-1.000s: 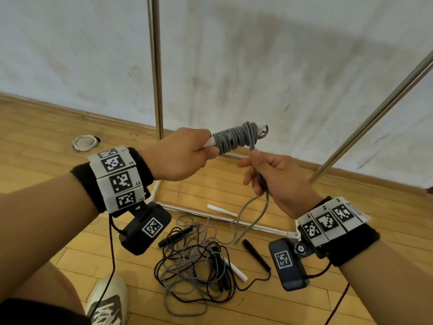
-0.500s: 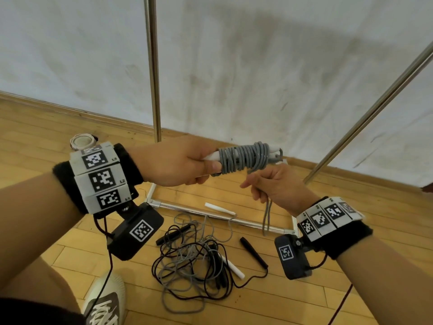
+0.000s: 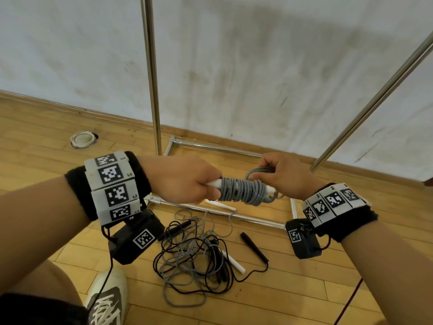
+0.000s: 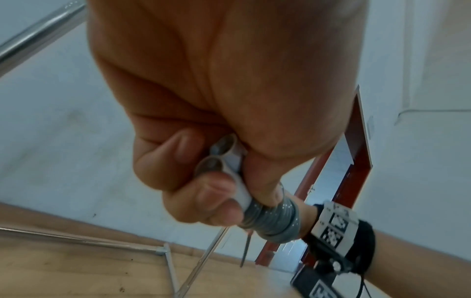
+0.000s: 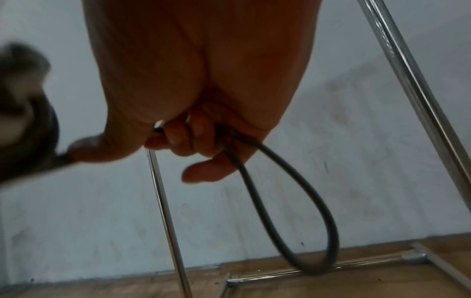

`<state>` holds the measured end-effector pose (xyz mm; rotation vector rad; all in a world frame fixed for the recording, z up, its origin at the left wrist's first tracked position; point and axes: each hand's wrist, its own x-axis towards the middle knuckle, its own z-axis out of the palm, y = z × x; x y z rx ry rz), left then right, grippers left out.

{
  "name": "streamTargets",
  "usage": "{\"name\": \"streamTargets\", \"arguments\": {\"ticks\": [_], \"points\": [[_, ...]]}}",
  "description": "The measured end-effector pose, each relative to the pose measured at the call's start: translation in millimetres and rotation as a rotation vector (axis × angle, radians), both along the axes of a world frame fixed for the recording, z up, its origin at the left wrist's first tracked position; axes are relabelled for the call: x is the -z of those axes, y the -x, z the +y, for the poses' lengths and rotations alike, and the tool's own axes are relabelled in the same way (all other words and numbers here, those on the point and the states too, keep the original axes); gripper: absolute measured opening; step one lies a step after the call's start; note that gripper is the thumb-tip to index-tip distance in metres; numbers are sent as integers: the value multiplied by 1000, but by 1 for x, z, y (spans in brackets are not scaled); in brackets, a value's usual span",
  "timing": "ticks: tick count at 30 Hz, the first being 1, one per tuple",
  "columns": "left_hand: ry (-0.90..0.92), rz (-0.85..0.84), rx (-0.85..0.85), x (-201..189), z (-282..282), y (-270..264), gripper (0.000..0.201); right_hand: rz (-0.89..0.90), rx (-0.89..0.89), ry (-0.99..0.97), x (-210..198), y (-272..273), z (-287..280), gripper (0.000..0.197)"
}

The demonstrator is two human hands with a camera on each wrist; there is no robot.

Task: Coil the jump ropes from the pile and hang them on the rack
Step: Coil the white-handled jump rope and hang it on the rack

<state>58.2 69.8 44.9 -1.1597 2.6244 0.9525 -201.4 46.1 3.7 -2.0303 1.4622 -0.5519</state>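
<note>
1. The left hand [image 3: 180, 178] was closed round the two white handles [image 4: 230, 161] of the grey jump rope [image 3: 243, 190], held level at waist height above the floor.
2. The right hand [image 3: 284, 174] had its fingers curled round the rope's last loop [image 5: 293, 211], at the coil's far end.
3. Below, the pile [image 3: 194, 261] of grey and black ropes lay tangled on the wooden floor [image 3: 304, 289], beside a shoe [image 3: 107, 299].
4. The rack [image 3: 152, 90] stood just behind, against the wall.
</note>
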Motion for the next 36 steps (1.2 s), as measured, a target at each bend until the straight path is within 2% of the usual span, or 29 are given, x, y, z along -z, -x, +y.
{"name": "streamTargets", "arguments": {"ticks": [5, 9, 11, 14, 20, 23, 27, 32, 36], "points": [[61, -160, -55, 14, -7, 6, 22, -56, 8, -15, -12, -10, -1, 15], [153, -153, -190, 16, -21, 5, 24, -325, 71, -189, -27, -22, -1, 18], [194, -104, -264, 16, -26, 4, 26, -430, 70, -243, -32, -29, 1, 18], [251, 8, -351, 14, -31, 4, 23, -527, 90, -212, -32, -39, 6, 14], [158, 360, -468, 8, -34, 4, 22, -626, 222, -135, -26, -49, 15, 14], [64, 461, -466, 9, -33, 4, 21, -646, 230, -154, -24, -48, 15, 21], [-66, 570, -399, 7, -31, 0, 24, -618, 238, -155, -23, -41, 11, 41], [-145, 638, -292, 1, -26, -3, 60, -695, 118, -143, -25, -35, 9, 53], [-162, 634, -239, -5, -23, -1, 63, -805, -14, -142, -28, -35, 12, 65]]}}
